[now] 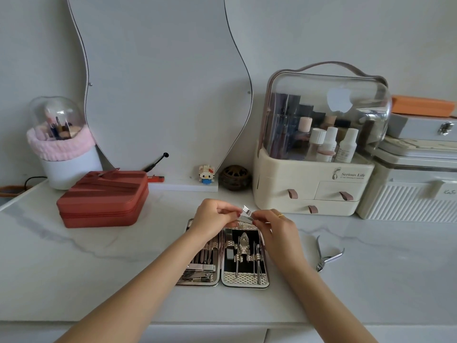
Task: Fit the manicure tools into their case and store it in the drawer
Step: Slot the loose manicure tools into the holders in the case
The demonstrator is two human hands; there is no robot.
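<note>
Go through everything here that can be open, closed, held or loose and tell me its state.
Manicure case: open flat.
Nail clipper: pinched by left hand and right hand.
Cuticle nipper: loose on the counter.
Red zip case: closed.
Organizer drawers: all shut.

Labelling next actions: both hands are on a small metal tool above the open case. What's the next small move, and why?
Probably lower the metal tool, pinched by the left hand and right hand, into a free slot in the open case just below. The cuticle nipper lies loose on the table for afterwards.
</note>
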